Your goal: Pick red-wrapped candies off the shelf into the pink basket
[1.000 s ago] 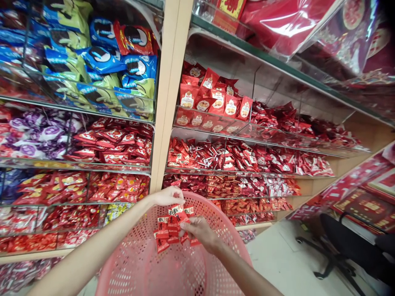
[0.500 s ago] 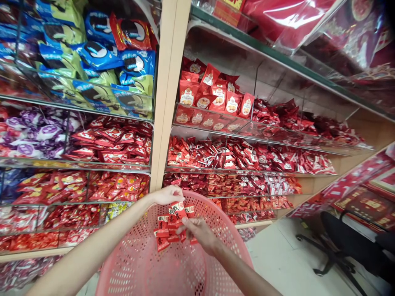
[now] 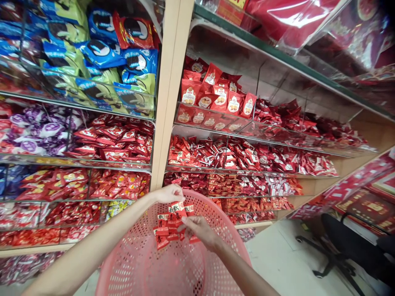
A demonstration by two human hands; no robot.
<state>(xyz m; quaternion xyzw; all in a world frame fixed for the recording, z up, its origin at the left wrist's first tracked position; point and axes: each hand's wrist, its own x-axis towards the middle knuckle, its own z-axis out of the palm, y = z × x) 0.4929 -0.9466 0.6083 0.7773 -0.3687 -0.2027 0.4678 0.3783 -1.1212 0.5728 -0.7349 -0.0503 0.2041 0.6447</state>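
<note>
**2 hands closed on 1 bunch of packets (image 3: 163,230)**

We hold the red packets in the air over the basket (image 3: 145,259), near its far rim. Our left hand (image 3: 168,193) pinches the top of the bunch from above, fingers shut on it. Our right hand (image 3: 200,232) grips the bunch's right side, fingertips curled on the lower packets. Behind stand shelves (image 3: 171,102) packed with red sweets. Blue packs (image 3: 101,55) fill the top left bin. 1 chair (image 3: 342,242) stands on the floor at right.
</note>
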